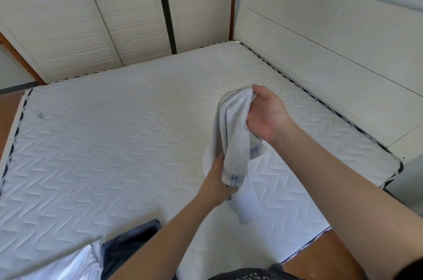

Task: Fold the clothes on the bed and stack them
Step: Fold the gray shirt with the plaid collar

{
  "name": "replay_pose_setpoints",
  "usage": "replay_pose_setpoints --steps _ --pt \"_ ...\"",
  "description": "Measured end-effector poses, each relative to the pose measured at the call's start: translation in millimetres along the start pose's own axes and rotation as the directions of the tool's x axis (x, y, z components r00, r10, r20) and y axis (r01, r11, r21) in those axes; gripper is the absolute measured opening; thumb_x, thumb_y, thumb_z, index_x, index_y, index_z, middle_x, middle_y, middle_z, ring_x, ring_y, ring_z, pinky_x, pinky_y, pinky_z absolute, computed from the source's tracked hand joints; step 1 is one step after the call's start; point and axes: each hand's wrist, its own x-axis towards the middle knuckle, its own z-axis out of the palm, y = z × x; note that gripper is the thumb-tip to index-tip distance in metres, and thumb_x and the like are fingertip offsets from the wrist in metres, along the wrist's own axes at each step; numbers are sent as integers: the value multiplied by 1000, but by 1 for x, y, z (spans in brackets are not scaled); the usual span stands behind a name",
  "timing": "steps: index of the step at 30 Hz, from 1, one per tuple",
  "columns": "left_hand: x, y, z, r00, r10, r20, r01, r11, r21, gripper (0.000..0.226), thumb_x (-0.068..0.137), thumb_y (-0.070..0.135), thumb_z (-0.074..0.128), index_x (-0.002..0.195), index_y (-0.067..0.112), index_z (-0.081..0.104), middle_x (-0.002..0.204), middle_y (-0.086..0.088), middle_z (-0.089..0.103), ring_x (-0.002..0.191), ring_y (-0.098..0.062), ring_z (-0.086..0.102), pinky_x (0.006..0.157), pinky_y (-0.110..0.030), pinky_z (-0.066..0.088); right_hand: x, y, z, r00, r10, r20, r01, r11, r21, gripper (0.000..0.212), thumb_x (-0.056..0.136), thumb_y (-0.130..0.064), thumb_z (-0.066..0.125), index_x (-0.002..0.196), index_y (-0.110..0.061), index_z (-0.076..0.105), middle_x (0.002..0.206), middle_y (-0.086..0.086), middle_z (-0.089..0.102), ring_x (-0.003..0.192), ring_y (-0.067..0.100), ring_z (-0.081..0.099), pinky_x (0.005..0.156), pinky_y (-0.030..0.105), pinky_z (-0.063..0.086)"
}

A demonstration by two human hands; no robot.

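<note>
Quilted white mattress (114, 142), garment held above its right half.
My right hand (266, 115) clenches the bunched pale grey cloth garment (235, 142) on top; my left hand (217, 183) grips its lower hem, long axis hanging downward.

Single head cam, wide-angle, worn by person standing at near edge of mattress (114, 142), looks fwd and down across it toward headboard (332, 39) at right and wardrobe doors (91, 28) opposite; forearms close in foreground.

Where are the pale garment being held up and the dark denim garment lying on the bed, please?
pale garment (235, 133), head view, middle of the hanging cloth.
dark denim garment (128, 247), head view, its crumpled middle.
</note>
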Motion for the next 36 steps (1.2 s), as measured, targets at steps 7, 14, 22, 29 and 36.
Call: replay_pose_setpoints --steps 7,14,22,29,36 --pt "12 -13 17 970 -176 -170 212 951 227 38 99 35 53 117 3 57 114 -17 66 106 -33 63 84 -33 48 17 -19 14 998 -51 42 47 995 87 30 101 -25 42 109 0 57 106 11 61 119 26 57 111 39 36" --pt "32 23 -24 978 68 -198 -18 969 245 41 95 30 58 62 19 36 56 4 39 51 -10 39 50 -21 27 42 -16 -36 994 -85 -75 57 946 -319 15 100 -18 47 94 -11 59 94 8 60 88 23 59 92 35 45" --pt "59 65 -53 939 21 -345 -39 998 -48 45 92 25 59 56 22 32 51 8 29 53 -12 30 54 -30 25 7 75 -116 982 -50 -184 -145 437 -888 18 97 -33 55 105 -20 65 98 1 70 82 12 66 72 28 47" --pt "69 95 -42 933 -145 -329 34 946 -322 39 91 6 49 56 16 35 51 4 33 49 -13 31 49 -27 29 -28 118 -134 936 -319 -151 4 438 -899 14 91 -45 60 104 -38 58 101 -15 64 83 -5 60 64 6 43" --pt "73 108 -32 946 -198 -258 67 895 -441 36 92 2 45 59 14 37 42 9 37 42 -9 36 48 -23 40 -15 119 -132 944 -260 -203 -111 332 -937 27 90 -41 62 102 -16 60 93 -6 63 84 13 62 71 26 49"
